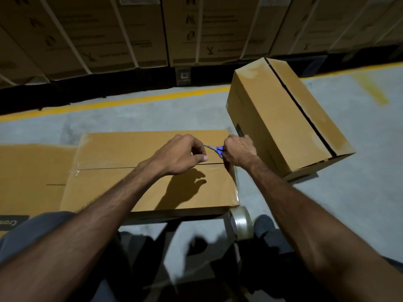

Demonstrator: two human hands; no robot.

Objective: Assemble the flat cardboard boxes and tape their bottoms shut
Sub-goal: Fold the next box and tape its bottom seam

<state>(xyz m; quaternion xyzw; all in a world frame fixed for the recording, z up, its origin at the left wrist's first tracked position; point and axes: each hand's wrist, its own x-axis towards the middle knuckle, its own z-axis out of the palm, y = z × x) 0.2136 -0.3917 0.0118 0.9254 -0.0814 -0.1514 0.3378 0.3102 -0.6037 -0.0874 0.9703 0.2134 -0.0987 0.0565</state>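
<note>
Box in work: assembled cardboard box (152,186) on the floor just in front of the knees, bottom flaps up, centre seam already under clear tape from the left edge toward the right.
Left hand (181,155): fingers curled, thumb and fingers pinched together above the seam; apparently holding a taut strip of clear tape, though the strip itself is too faint to make out.
Right hand (238,150): closed round the handles of blue scissors (216,149), blades pointing left toward the left hand's fingers.
Step in hand: likely cutting the tape free at the right end of the seam.
Tape roll (241,223): clear, standing on edge on the floor at the box's near right corner, touching or just beside it.
Handling, box: light and hollow; panels stiff but flaps give under pressure; best held at edges and corners, pressed flat along the seam.
Handling, tape: thin, slick, prone to sticking to itself; best kept taut until cut.
Second box (283,118): to the right on the floor, tilted, its seam gaping as a dark slit.
Flat cardboard (32,171): to the left, lying partly under the box in work.
Count: two assembled boxes, one flat sheet visible, one tape roll, one pair of scissors.
Background: stacked strapped cartons (130,29) behind a yellow floor line (109,103).
</note>
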